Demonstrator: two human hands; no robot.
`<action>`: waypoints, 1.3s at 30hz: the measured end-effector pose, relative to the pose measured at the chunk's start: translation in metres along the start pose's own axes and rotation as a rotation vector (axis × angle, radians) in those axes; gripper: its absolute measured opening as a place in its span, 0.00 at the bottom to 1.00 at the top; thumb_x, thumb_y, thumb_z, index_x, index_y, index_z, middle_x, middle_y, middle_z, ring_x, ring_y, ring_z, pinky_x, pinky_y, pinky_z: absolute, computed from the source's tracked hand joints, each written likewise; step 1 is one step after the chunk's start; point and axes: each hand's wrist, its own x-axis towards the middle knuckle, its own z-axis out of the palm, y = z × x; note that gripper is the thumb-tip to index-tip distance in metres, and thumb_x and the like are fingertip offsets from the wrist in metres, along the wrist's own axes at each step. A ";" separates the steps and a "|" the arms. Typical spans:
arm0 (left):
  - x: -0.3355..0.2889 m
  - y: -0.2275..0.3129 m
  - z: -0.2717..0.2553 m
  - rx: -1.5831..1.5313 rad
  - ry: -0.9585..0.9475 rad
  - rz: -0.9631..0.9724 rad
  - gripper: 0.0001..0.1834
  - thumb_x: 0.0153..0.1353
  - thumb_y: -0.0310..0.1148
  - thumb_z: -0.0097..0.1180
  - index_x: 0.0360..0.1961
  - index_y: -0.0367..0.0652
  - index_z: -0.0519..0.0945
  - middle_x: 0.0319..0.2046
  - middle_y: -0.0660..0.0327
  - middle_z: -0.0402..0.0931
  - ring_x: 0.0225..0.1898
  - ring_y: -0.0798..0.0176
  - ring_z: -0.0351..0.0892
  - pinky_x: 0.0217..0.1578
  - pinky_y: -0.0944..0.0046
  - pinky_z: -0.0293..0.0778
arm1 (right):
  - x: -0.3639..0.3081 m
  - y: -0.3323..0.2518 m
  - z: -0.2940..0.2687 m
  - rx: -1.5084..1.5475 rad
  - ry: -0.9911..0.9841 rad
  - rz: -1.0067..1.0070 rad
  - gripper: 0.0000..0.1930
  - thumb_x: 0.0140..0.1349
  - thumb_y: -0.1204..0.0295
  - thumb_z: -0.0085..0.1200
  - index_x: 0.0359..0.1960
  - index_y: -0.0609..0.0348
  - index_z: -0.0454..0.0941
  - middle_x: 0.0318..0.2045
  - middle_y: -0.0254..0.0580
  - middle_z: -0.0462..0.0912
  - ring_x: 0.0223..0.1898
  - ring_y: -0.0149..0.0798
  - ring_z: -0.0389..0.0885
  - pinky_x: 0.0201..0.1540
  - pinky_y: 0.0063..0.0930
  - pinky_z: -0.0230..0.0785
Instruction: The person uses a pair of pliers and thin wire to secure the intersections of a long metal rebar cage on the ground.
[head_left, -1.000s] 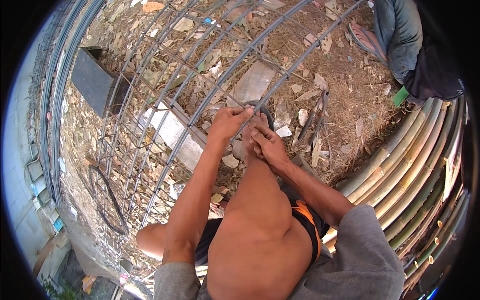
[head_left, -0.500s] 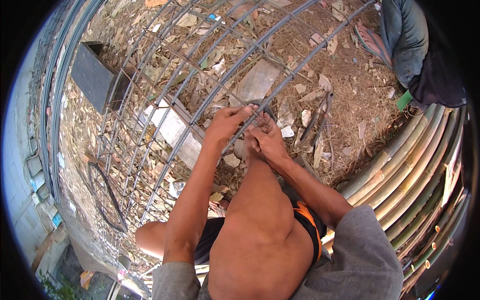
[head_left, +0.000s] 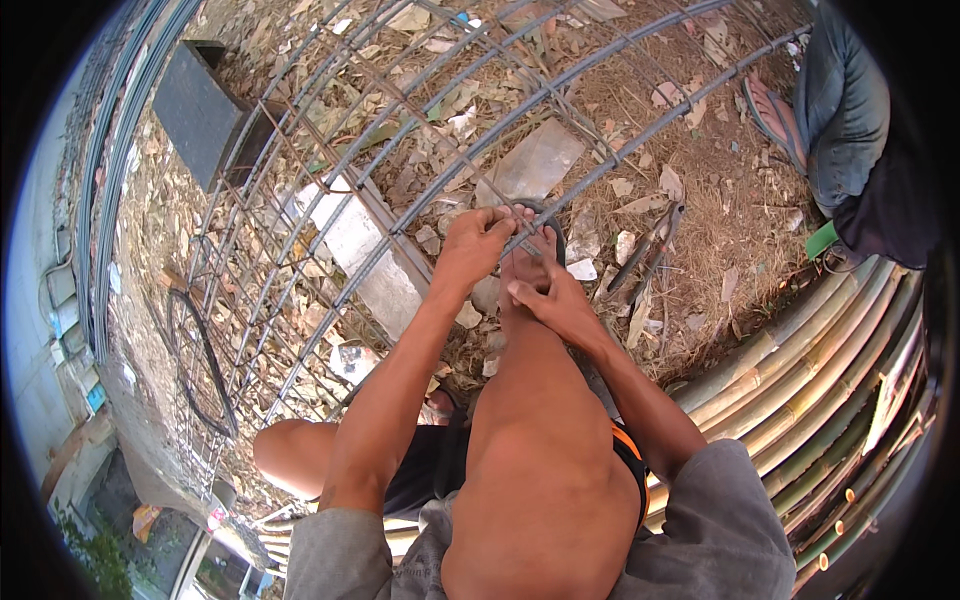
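Observation:
My left hand (head_left: 480, 240) is at a crossing of the steel rebar cage (head_left: 590, 183), thumb and forefinger pinched together beside the nearest long bar. Whatever lies between those fingertips is too small to name. Just below that bar is my right hand (head_left: 562, 303), its thumb apart from the fingers, with no held thing visible. My sandalled foot (head_left: 522, 262) stands under the bar between both hands. Long-handled pincers (head_left: 648, 250) lie on the ground to the right of my right hand.
Bamboo poles (head_left: 775, 375) are stacked at the right. A person's jeans leg (head_left: 845, 110) and sandalled foot (head_left: 775, 115) are at the upper right. A dark box-like piece (head_left: 200, 115) and a pale block (head_left: 370, 265) lie by the cage. Bundled bars (head_left: 112, 170) run along the left.
My right hand has come down from the bar and parted from my left hand; its thumb has spread. My left hand stays at the crossing. The view has shifted slightly.

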 end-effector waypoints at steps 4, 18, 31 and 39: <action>0.007 -0.006 0.001 0.204 0.095 0.016 0.20 0.67 0.41 0.53 0.45 0.32 0.82 0.39 0.43 0.81 0.43 0.46 0.82 0.47 0.53 0.73 | 0.004 -0.041 -0.020 0.094 -0.476 0.222 0.17 0.70 0.63 0.57 0.49 0.67 0.83 0.31 0.40 0.86 0.35 0.31 0.82 0.47 0.29 0.72; 0.015 -0.010 -0.036 -0.035 -0.080 -0.217 0.17 0.65 0.37 0.59 0.46 0.33 0.84 0.40 0.55 0.84 0.41 0.60 0.83 0.46 0.57 0.77 | 0.018 -0.050 0.000 0.107 -0.236 0.129 0.13 0.59 0.62 0.67 0.37 0.59 0.90 0.38 0.58 0.88 0.67 0.53 0.73 0.74 0.44 0.51; -0.003 0.029 -0.050 0.304 0.341 0.327 0.11 0.60 0.31 0.64 0.42 0.38 0.85 0.35 0.49 0.84 0.35 0.47 0.84 0.40 0.56 0.77 | 0.036 -0.106 -0.051 0.064 -0.154 0.140 0.22 0.69 0.59 0.57 0.29 0.69 0.84 0.17 0.37 0.79 0.20 0.25 0.71 0.25 0.26 0.63; -0.071 0.048 0.017 0.031 0.189 0.187 0.06 0.59 0.25 0.65 0.36 0.35 0.81 0.34 0.50 0.86 0.33 0.59 0.86 0.39 0.58 0.79 | 0.052 -0.099 -0.043 0.309 -0.291 0.367 0.21 0.69 0.57 0.58 0.35 0.67 0.86 0.24 0.38 0.83 0.25 0.24 0.76 0.28 0.23 0.67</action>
